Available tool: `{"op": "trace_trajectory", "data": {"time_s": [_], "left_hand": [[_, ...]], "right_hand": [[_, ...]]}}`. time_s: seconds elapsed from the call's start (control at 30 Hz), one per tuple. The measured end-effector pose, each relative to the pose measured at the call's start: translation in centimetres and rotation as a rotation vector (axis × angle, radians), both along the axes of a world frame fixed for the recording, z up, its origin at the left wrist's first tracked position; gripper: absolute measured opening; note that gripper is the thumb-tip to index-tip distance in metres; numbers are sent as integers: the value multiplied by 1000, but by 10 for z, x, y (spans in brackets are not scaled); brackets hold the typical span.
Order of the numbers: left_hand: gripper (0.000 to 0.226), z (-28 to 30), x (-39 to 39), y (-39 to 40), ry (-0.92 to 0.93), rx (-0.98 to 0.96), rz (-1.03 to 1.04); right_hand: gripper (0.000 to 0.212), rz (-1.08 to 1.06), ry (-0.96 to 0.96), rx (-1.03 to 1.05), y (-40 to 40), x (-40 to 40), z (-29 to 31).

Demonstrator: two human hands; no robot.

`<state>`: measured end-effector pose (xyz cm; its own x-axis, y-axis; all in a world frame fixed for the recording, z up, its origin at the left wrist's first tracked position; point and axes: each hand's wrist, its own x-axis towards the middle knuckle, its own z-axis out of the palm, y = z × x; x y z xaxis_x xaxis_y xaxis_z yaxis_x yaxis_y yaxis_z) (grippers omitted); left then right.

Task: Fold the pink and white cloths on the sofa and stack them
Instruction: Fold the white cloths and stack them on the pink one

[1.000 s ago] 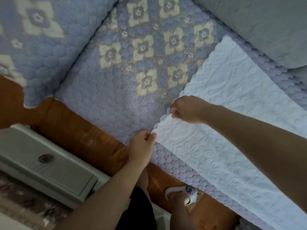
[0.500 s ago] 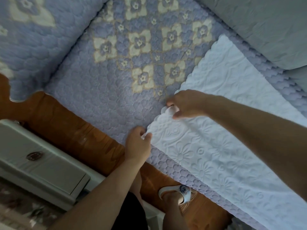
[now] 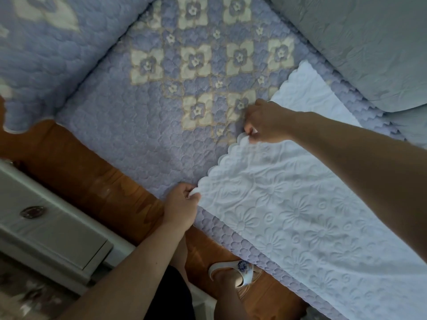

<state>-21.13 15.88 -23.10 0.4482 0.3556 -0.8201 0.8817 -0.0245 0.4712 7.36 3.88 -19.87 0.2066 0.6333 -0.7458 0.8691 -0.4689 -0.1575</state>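
Observation:
A white quilted cloth (image 3: 288,211) with a scalloped edge lies spread across the purple quilted sofa seat (image 3: 138,135), running from the back right to the lower right. My left hand (image 3: 182,206) pinches its near left corner at the seat's front edge. My right hand (image 3: 263,122) pinches the far corner of the same short edge, lifting it slightly. No pink cloth shows in this view.
A grey cushion (image 3: 360,47) lies at the back right. The sofa's wooden front rail (image 3: 92,179) runs along the seat's front. A grey-white low table (image 3: 46,229) stands at the lower left. My sandalled foot (image 3: 238,273) is below.
Both hands have kept hold of the white cloth's corners and drawn apart, stretching the scalloped edge straighter. The right hand has moved farther up the seat.

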Motion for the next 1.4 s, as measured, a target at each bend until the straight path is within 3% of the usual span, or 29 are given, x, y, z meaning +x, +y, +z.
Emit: {"op": "trace_trajectory", "data": {"time_s": [0.3, 0.43, 0.5, 0.57, 0.6, 0.67, 0.83, 1.17, 1.4], "left_hand": [[11, 2, 4, 0, 24, 73, -71], [6, 6, 8, -1, 72, 96, -120], [12, 12, 10, -4, 46, 320, -298], [35, 17, 18, -15, -224, 629, -623], [43, 17, 26, -23, -392, 681, -793], [56, 7, 45, -38, -570, 620, -1082], [82, -32, 65, -28, -541, 561, -1400], [76, -40, 67, -24, -551, 531, -1389], [75, -43, 69, -23, -548, 509, -1373]], "right_hand": [[17, -104, -58, 77, 2, 1, -17], [23, -23, -140, 85, 1, -6, -20], [26, 0, -185, 137, -3, -9, -25], [29, -18, -196, 174, -7, -9, -26], [30, -26, -188, 173, -8, -8, -26], [36, -9, -158, 144, -9, -3, -24], [52, 112, -156, 20, -20, 21, -17], [34, 333, -81, 322, -38, 91, 0], [43, 265, -351, -134, -60, 146, -8]]}}
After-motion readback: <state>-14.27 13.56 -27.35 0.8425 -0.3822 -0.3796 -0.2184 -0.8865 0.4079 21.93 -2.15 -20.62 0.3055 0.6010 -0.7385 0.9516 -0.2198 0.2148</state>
